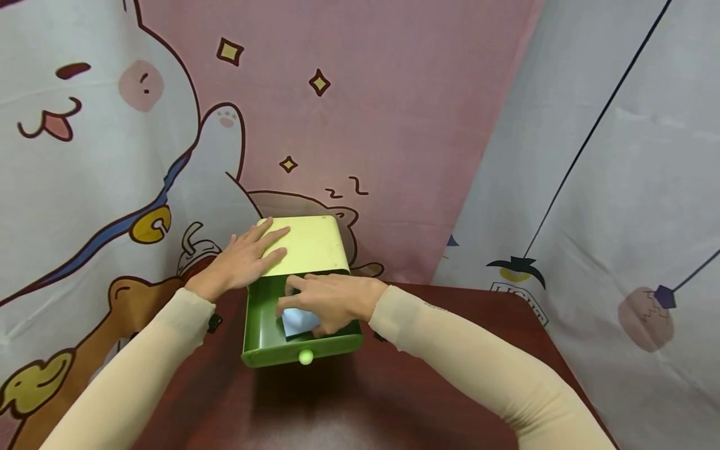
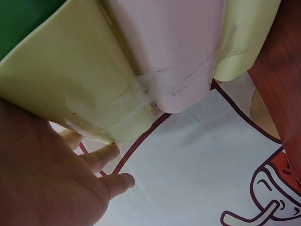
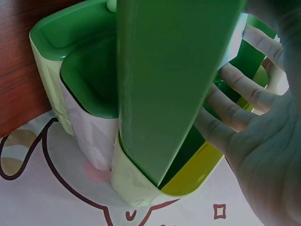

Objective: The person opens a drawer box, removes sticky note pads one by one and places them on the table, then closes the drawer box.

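A chest of stacked drawers stands on the table, its pale yellow top (image 1: 312,240) facing up. My left hand (image 1: 244,256) rests on the left of that top with fingers spread. In the left wrist view the left fingers (image 2: 101,160) reach past the chest's edge. The top green drawer (image 1: 264,312) is pulled out, its round light green knob (image 1: 305,357) at the front. Inside it lies a light blue, flat-faced object (image 1: 298,322), dark along its lower edge. My right hand (image 1: 329,300) reaches into the drawer, its fingers and thumb bent around this object and partly covering it.
Two lower drawers with green fronts (image 3: 91,70) sit beneath, set in pink and pale yellow casings. Clear tape (image 2: 141,89) crosses the casings' joint. The dark red table (image 1: 427,387) extends to the right and front. A cartoon-printed cloth (image 1: 382,125) hangs close behind.
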`<state>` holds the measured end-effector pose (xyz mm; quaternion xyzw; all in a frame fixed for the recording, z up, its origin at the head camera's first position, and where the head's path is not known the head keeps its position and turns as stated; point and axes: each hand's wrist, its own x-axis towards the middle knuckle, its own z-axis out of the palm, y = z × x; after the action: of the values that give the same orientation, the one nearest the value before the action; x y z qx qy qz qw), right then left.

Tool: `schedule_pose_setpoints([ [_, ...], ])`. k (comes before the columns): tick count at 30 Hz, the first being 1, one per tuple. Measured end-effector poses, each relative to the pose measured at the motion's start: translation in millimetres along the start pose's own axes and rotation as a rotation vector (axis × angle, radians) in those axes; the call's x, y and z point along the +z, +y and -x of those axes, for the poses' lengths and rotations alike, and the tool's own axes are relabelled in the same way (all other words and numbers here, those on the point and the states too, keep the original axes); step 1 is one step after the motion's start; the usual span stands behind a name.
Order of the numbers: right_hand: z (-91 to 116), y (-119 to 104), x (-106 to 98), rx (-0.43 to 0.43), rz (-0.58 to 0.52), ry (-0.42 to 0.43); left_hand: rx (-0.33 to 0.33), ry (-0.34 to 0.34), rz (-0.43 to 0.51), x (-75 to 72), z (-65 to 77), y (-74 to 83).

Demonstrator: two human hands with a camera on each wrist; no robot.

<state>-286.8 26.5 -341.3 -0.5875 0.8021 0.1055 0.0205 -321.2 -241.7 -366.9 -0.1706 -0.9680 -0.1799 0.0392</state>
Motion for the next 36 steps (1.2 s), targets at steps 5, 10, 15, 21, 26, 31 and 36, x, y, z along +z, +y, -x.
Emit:
schedule_pose_setpoints([
  [5, 2, 1, 1, -0.018, -0.011, 0.014, 0.001, 0.000, -0.005, 0.5, -0.5, -0.2],
  [10, 1, 4, 2, -0.036, -0.012, 0.038, 0.004, 0.002, 0.005, 1.7, 0.0, -3.4],
  [15, 4, 8, 2, -0.050, -0.036, 0.061, 0.002, 0.001, 0.010, 1.6, 0.5, -4.2],
  [21, 9, 10, 0, -0.049, -0.066, 0.075, 0.003, 0.000, 0.006, -0.9, 0.7, 0.6],
  [26, 13, 12, -5, -0.043, -0.081, 0.087, 0.005, -0.003, 0.004, -2.9, -1.0, 1.6],
  [31, 16, 12, -8, -0.037, -0.100, 0.100, -0.001, -0.007, -0.011, -3.6, -3.3, -0.7],
  [36, 19, 11, -8, -0.038, -0.117, 0.127, -0.004, -0.012, -0.005, -1.7, -2.0, 0.0],
])
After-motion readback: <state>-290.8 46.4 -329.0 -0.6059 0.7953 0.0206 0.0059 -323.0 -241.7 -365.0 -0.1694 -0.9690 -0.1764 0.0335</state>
